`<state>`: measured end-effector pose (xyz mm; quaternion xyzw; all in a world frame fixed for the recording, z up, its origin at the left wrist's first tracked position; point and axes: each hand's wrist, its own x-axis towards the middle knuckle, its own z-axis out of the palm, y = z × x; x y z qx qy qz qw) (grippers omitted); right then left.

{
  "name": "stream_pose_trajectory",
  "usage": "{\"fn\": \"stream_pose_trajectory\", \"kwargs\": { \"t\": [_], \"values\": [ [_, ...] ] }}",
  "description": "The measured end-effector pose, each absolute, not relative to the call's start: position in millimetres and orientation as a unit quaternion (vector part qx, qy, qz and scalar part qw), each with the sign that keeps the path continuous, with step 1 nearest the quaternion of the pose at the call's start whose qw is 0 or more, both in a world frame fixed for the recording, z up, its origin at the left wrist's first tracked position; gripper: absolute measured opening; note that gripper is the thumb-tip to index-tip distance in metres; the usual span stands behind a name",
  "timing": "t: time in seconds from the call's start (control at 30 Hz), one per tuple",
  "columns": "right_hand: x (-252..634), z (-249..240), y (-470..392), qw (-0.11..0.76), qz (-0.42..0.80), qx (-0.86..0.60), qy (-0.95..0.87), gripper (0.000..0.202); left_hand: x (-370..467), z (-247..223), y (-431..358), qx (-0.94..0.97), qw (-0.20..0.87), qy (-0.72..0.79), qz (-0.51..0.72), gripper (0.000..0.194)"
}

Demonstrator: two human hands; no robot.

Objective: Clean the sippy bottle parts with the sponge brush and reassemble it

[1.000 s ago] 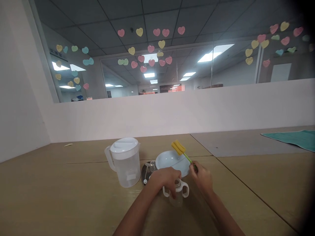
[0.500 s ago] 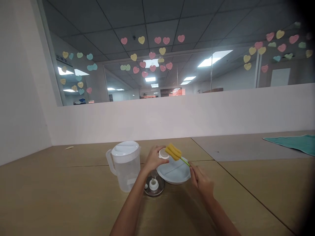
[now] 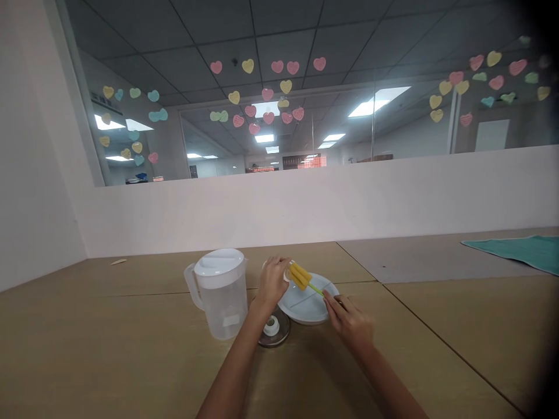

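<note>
My left hand (image 3: 273, 282) is closed around a small clear container with a white rim (image 3: 287, 271), its mouth turned to the right. My right hand (image 3: 353, 320) grips the thin green handle (image 3: 316, 289) of a sponge brush. The brush's yellow sponge head (image 3: 300, 276) is at the container's mouth; how far it reaches inside is hidden. Beneath both hands lies a shallow pale bowl (image 3: 301, 319) with a line across its inside. Below my left wrist, a white ring-shaped part (image 3: 271, 326) rests on a round metal tray (image 3: 283, 336), partly covered by my forearm.
A clear plastic pitcher (image 3: 223, 311) with a white lid stands left of my left hand. At the far right lies a teal cloth (image 3: 519, 251). A small flat piece (image 3: 118, 262) sits near the wall, below a window with heart-shaped notes.
The sponge head has moved left and down to the container's mouth, my right hand moving with it. My left hand has turned, so its fingers now cover more of the container.
</note>
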<state>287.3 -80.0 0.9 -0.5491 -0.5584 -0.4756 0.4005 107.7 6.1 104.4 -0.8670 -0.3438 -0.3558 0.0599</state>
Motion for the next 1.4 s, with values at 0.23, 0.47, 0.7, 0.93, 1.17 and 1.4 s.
{"fn": "stream_pose_trajectory", "kwargs": {
  "t": [0.23,0.47,0.7,0.93,1.17,1.4],
  "values": [
    [282,5,-81,0.419,-0.493,-0.52,-0.557,0.018,110,105,0,-0.885,0.115,-0.328,-0.311,0.049],
    [274,1,-81,0.402,-0.495,-0.525,-0.564,0.019,116,101,-10,-0.912,0.136,-0.278,-0.268,0.044],
    [277,0,-78,0.391,-0.505,-0.533,-0.555,0.018,128,94,-11,-0.931,0.128,-0.223,-0.258,0.046],
    [302,-3,-80,0.388,-0.501,-0.582,-0.51,0.016,102,103,14,-0.869,0.274,-0.303,-0.279,0.03],
    [318,-9,-73,0.309,-0.171,-0.842,-0.409,0.039,100,90,20,-0.888,0.166,-0.294,-0.313,0.054],
    [316,-12,-70,0.193,0.014,-0.848,-0.493,0.041,115,108,-13,-0.829,-0.098,-0.36,-0.416,0.084]
  ]
}}
